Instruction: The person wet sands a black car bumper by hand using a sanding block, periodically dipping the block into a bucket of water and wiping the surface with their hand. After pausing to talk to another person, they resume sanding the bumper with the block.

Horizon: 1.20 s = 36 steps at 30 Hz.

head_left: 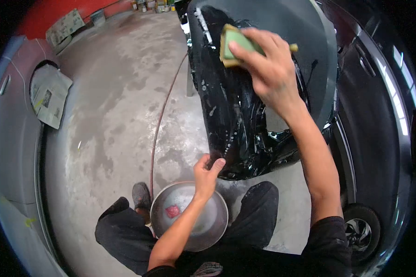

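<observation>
A black car bumper [222, 106], wet and streaked, stretches from the top of the view down towards me. My right hand [272, 60] grips a green sanding block [238, 44] with yellowish sandpaper around it, over the bumper's upper part. Part of the block's contact with the surface is hidden from this angle. At the bumper's near left corner, my left hand [207, 173] pinches the edge, thumb on top. Below that hand a round metal basin [223, 221] holds cloudy water and a small red piece [172, 211] that I cannot identify.
A dark hose [164, 111] runs along the concrete floor [111, 92] to the basin. On the left is a grey car body [16, 92] with newspaper [51, 94] at its wheel arch. A black car [379, 92] stands close on the right. Cans [155, 5] line the back wall.
</observation>
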Each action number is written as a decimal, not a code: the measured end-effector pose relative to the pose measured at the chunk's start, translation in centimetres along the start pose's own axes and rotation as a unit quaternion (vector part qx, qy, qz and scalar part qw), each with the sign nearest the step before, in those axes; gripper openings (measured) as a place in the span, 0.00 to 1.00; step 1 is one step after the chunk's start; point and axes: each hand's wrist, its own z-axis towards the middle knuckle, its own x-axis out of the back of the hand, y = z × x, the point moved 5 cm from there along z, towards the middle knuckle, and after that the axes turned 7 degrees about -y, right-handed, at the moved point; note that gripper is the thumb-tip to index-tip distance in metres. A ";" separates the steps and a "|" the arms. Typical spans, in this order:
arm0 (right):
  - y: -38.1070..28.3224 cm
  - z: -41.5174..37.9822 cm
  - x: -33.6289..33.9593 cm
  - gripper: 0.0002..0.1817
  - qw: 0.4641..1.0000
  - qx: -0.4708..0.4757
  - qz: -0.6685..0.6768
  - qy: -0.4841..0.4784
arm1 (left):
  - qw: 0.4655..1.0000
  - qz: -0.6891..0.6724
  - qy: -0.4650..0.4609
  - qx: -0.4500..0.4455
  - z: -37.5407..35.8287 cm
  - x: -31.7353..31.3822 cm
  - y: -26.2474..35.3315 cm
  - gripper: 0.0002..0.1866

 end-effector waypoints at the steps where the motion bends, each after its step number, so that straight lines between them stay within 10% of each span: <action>1: 0.0 0.3 -0.1 0.28 1.000 -0.011 -0.009 0.004 | 1.000 0.003 -0.001 -0.003 0.1 0.1 0.1 0.20; 36: -2.7 -2.1 0.3 0.25 0.996 -0.072 0.053 0.025 | 1.000 0.017 -0.012 -0.008 -0.1 0.3 0.1 0.22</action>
